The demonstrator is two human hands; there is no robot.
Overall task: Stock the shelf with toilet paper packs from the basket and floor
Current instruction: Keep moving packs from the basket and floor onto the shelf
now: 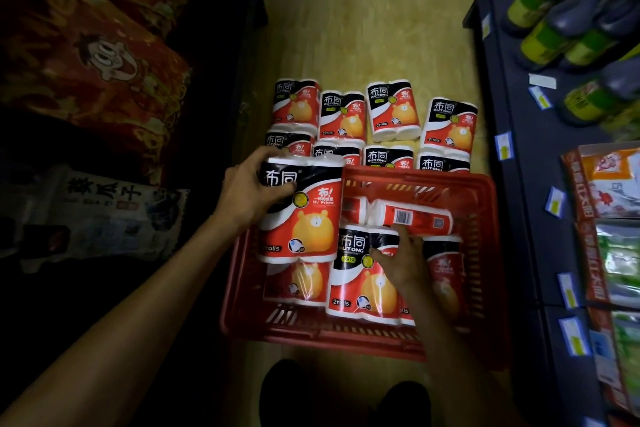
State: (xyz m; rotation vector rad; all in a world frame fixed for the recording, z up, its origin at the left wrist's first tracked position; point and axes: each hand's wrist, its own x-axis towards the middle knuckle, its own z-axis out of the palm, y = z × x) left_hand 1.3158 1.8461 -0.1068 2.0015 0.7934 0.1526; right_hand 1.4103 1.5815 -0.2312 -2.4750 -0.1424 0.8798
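Red plastic basket [363, 340] is sitting nearest on the floor. Right hand [403, 262] is resting, grip loose and fingers spread, on an upright pack [360, 274] inside, long axis running away from the body, nothing clenched. Left hand [251, 191] is gripping a second pack [301, 215] by its top over the basket's left rim. Beyond, more packs [370, 121] are lying in rows on the floor; dark shelf [519, 149] at right.
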